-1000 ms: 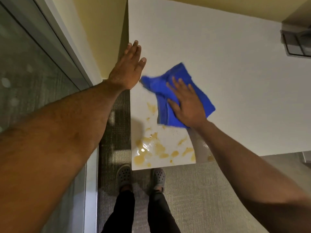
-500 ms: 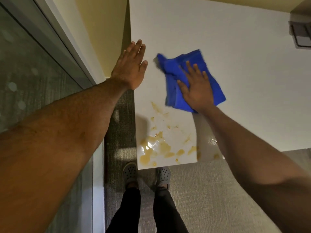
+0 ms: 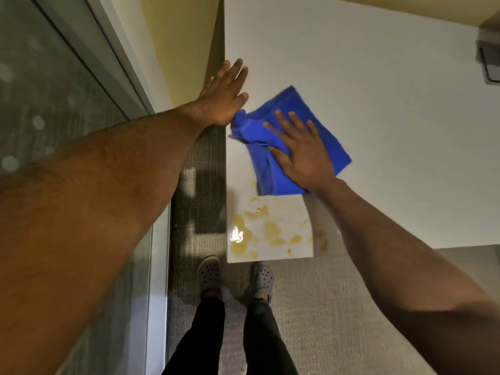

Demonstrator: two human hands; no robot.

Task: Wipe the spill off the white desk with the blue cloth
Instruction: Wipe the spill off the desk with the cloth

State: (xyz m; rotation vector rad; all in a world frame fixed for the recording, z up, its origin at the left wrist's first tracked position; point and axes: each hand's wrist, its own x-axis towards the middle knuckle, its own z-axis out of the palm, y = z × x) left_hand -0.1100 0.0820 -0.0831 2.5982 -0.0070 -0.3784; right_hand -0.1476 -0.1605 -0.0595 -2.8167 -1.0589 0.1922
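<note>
A crumpled blue cloth (image 3: 319, 117) lies on the white desk (image 3: 365, 63) near its left edge. My right hand (image 3: 300, 152) presses flat on the cloth, fingers spread. Amber spill (image 3: 259, 234) covers the desk's near left corner in puddles and smears, just below the cloth's near edge. My left hand (image 3: 224, 96) rests flat on the desk's left edge, fingers straight, and its thumb side touches the cloth's bunched left end.
A yellow wall and a glass partition (image 3: 54, 90) run along the left. A dark device (image 3: 489, 63) sits at the desk's far right edge. My grey clogs (image 3: 209, 272) stand on carpet below the desk's front edge.
My right hand has swept the cloth away and to the right, then back left and towards me, close to the spill. My left hand stays planted on the desk's edge.
</note>
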